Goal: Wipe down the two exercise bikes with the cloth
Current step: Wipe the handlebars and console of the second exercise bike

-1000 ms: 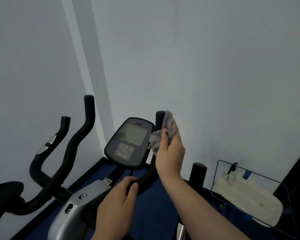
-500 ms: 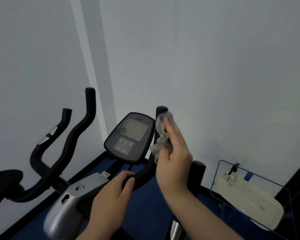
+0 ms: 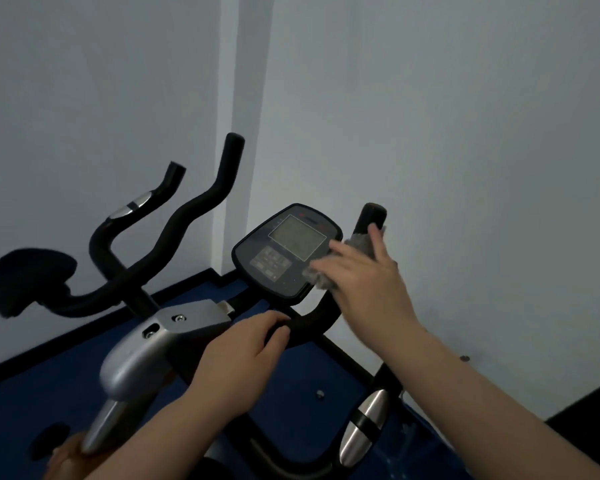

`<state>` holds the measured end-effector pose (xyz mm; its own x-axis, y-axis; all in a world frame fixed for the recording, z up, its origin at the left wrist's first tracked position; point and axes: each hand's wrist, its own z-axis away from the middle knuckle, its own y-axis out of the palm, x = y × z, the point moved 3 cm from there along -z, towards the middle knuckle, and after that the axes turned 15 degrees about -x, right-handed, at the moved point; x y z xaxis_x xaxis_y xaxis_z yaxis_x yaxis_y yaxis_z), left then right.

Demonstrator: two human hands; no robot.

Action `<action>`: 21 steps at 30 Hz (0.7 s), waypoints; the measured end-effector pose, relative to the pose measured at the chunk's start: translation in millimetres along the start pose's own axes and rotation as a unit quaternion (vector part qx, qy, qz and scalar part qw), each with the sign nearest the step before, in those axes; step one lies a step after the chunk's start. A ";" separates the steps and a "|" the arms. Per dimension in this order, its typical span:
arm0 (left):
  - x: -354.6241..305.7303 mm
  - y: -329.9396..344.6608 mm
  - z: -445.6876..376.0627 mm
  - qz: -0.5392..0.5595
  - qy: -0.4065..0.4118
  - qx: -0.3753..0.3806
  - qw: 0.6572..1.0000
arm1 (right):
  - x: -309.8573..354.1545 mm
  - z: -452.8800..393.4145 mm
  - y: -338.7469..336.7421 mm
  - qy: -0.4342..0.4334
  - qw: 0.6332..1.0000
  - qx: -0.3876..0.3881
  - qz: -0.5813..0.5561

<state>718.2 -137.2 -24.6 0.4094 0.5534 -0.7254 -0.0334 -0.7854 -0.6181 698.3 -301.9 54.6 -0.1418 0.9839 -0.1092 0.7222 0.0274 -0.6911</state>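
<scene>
An exercise bike stands in front of me, with a dark console (image 3: pixel 284 249) between black handlebars. My right hand (image 3: pixel 368 275) presses a grey fuzzy cloth (image 3: pixel 321 275) against the console's right edge, below the right handlebar tip (image 3: pixel 373 218). The hand covers most of the cloth. My left hand (image 3: pixel 246 355) grips the curved black bar (image 3: pixel 309 322) under the console. A silver stem cover (image 3: pixel 142 355) sits lower left. Behind it, a second set of black handlebars (image 3: pixel 174 223) and a dark pad (image 3: pixel 32 275) show at the left.
White walls meet in a corner close behind the bikes. A blue floor mat (image 3: pixel 291 372) lies underneath, edged by a dark skirting. A silver pulse grip (image 3: pixel 364 424) on a lower bar sits near my right forearm.
My right hand has come down from the upright right handlebar onto the console's right edge with the cloth. The view has shifted right and down. The left hand keeps its grip.
</scene>
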 end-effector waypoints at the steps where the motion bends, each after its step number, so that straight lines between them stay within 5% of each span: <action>1: -0.2 0.1 -0.6 -0.001 0.003 -0.001 1.000 | 7.3 8.2 5.7 0.008 1.000 0.021 -0.003; 6: -0.3 0.2 -2.7 0.002 0.014 0.004 1.000 | 23.4 21.5 13.3 0.079 0.989 0.012 -0.125; 9: 0.5 0.5 -2.7 0.007 0.018 0.008 1.000 | 13.6 20.9 9.8 0.052 0.998 -0.007 -0.044; 11: -0.4 0.3 -3.0 0.011 0.019 0.009 1.000 | 23.0 27.3 10.8 0.128 0.992 -0.010 -0.001; 14: -1.5 -0.7 -2.7 0.020 0.018 0.009 1.000 | 50.9 46.0 20.4 0.244 0.966 -0.002 -0.086; 21: -1.5 0.4 -1.1 0.009 0.010 -0.003 1.000 | 7.2 17.3 -11.7 0.212 0.971 -0.080 -0.078</action>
<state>718.5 -138.6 -23.5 0.4264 0.5342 -0.7300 -0.0360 -0.7963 -0.6038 677.1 -298.2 49.5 0.0096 0.9490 0.3152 0.8146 0.1754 -0.5528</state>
